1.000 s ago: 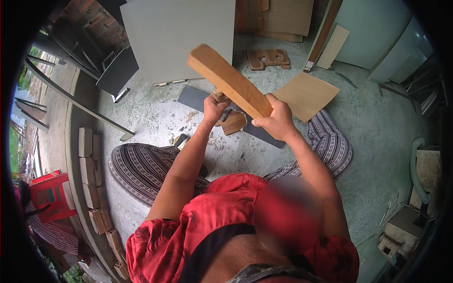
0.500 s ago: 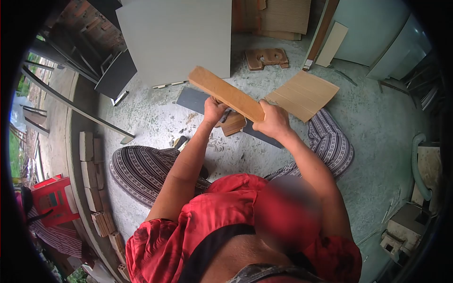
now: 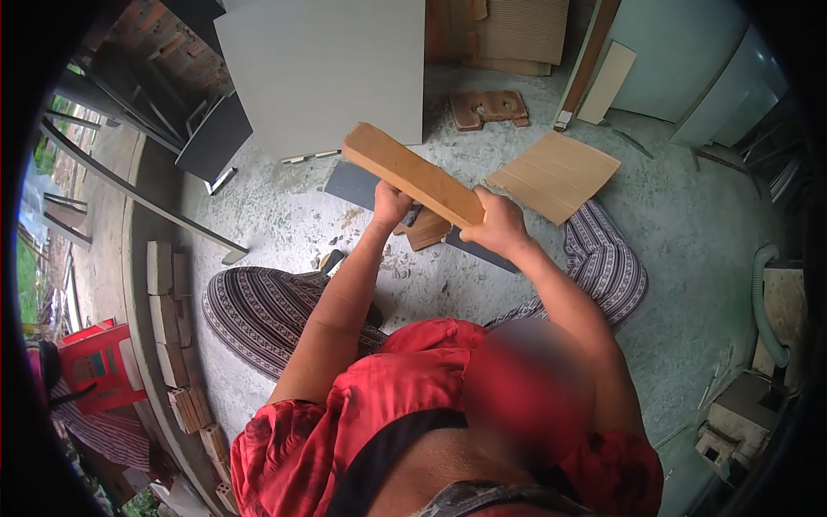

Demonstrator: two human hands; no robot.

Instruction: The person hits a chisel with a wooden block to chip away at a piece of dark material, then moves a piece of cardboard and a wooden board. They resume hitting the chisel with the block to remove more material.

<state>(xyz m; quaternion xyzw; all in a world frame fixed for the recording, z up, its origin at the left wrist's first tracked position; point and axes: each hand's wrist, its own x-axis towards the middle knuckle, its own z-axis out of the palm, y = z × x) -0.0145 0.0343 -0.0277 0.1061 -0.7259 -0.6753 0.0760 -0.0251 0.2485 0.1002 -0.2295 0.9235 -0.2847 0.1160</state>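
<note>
A long orange-brown wooden block (image 3: pixel 413 174) is held up at a slant above the floor. My left hand (image 3: pixel 392 205) grips its lower edge near the middle, with the fingers mostly hidden behind it. Around its right end my right hand (image 3: pixel 500 222) is wrapped, thumb on the near face. Under the block lie a striped brown wood piece (image 3: pixel 428 233) and a dark grey board (image 3: pixel 351 183), both partly covered by the hands and the block. Small dark chips are scattered on the floor around them.
Cardboard (image 3: pixel 556 177) lies right of my hands. A large pale panel (image 3: pixel 323 77) stands ahead, beside a cut brown piece (image 3: pixel 488 109). Bricks (image 3: pixel 168 319) line the left ledge, near a red plastic object (image 3: pixel 102 366). A curved strip (image 3: pixel 138 185) leans at left.
The block has tilted slightly, showing more of its lower side face. Both hands keep their grip, with only a small shift.
</note>
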